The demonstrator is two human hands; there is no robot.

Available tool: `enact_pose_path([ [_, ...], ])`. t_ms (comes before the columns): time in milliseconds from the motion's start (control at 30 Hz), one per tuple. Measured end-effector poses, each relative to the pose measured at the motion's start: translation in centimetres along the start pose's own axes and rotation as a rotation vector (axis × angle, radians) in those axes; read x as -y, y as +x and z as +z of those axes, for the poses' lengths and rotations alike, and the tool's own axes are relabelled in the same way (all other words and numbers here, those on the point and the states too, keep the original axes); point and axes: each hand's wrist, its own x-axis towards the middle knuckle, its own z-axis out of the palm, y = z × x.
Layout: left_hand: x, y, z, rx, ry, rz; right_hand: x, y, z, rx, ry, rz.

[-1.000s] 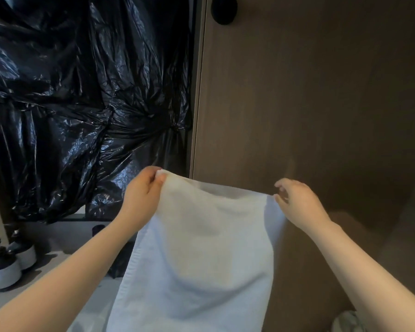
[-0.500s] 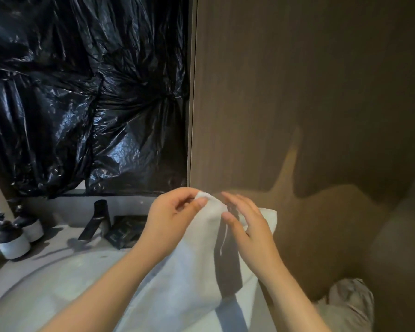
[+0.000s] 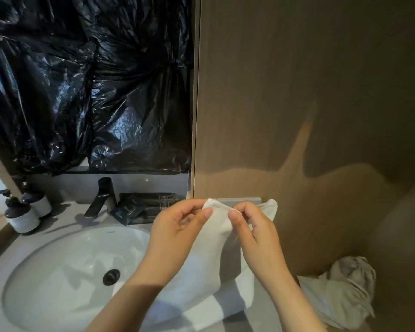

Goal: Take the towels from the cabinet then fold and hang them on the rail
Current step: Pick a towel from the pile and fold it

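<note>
Sink (image 3: 58, 264): faucet (image 3: 101, 198) behind it; pump bottles (image 3: 25, 218) behind-left; packets (image 3: 127, 210) behind-right; towel (image 3: 216, 226) above its right rim; crumpled cloth (image 3: 338, 295) well right.

Showing white on towel (image 3: 216, 236) | gleaming black on plastic sheeting (image 3: 82, 92) | showing brown wood grain on panel (image 3: 297, 92) | showing white on basin (image 3: 58, 271)

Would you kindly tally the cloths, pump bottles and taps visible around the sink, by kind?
Cloths: 2 (white towel pinched by left hand and right hand; crumpled grey cloth)
Pump bottles: 2 (front bottle; rear bottle)
Taps: 1 (black tap)
Total: 5
</note>
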Motion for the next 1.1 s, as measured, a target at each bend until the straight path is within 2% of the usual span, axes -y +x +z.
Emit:
enact_pose_path([
  [167, 2.8, -2.4, -0.8, -0.049, 0.036, -0.147, 0.5, -0.3, -0.2, -0.012, 0.024, 0.029],
  [333, 3.1, -3.3, -0.8, -0.079, 0.011, -0.085, 2.1, -0.1, -0.3, 0.138, 0.015, -0.025],
  [433, 2.9, -3.4, -0.7, -0.067, -0.063, -0.061, 2.7, 0.2, -0.5, 0.153, 0.024, -0.058],
  [600, 3.1, -3.8, -0.6, -0.017, -0.018, -0.024, 2.6, 0.2, -0.7, 0.196, 0.066, -0.062],
  [733, 3.1, -3.6, -0.4, 0.017, -0.019, -0.023, 2.3, 0.0, -0.6, 0.151, 0.077, -0.054],
  [933, 3.2, -2.8, -0.8, 0.092, 0.135, 0.038, 2.4, 0.4, -0.9, 0.037, 0.055, -0.062],
  [1100, 3.7, -2.4, -1.4, 0.119, 0.157, 0.018, 3.4, 1.5, -1.9, -0.039, 0.046, -0.139],
])
